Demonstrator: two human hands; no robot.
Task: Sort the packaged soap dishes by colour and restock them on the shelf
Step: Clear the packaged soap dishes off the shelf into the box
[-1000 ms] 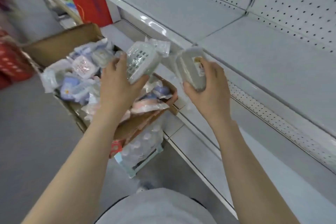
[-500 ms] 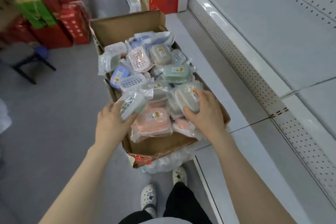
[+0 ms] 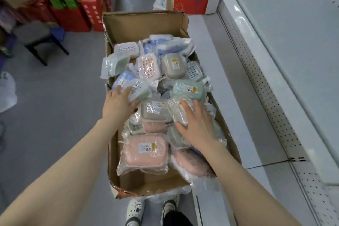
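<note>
The left hand [image 3: 119,103] grips a green soap dish [image 3: 141,90] at the left edge of the box [image 3: 143,24]. The right hand [image 3: 197,125] clasps a grey soap dish [image 3: 176,109] near the right edge.

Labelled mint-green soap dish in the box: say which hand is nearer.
Right. The right hand grips a grey packet just in front of the mint-green dish; the left hand holds a greenish packet further left.

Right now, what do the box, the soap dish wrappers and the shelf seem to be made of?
Box: brown cardboard, matt, its near edge torn. Wrappers: thin clear plastic film, glossy; it crinkles and glints over the soap dishes. Shelf: probably painted metal, white, semi-gloss; its front edge reflects light, and the panels are perforated.
</note>
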